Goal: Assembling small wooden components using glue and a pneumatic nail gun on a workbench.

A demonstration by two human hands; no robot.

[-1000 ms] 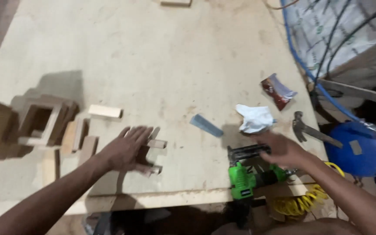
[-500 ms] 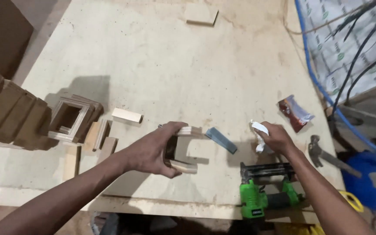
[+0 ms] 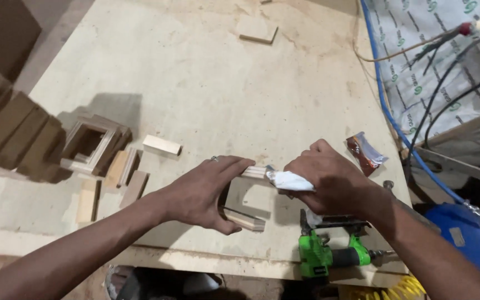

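Observation:
My left hand (image 3: 204, 191) grips a small U-shaped frame of pale wood strips (image 3: 245, 220) near the front of the plywood bench (image 3: 206, 72), fingers over its top strip and thumb under its lower one. My right hand (image 3: 329, 180) is closed around a crumpled white cloth (image 3: 289, 179), pressing it against the end of the frame's upper strip. A green nail gun (image 3: 329, 253) lies on the bench just below my right hand.
Left of my hands lie a square wooden frame (image 3: 90, 144), several loose wood strips (image 3: 115, 178) and a short block (image 3: 162, 145). A shiny snack wrapper (image 3: 365, 153) is at right. A blue hose (image 3: 387, 111), cables and a blue tank (image 3: 473, 239) sit off the right edge.
My left hand lifted the small frame onto its edge. My right hand left the nail gun, picked up the white cloth and brought it to the frame. The view shifted forward.

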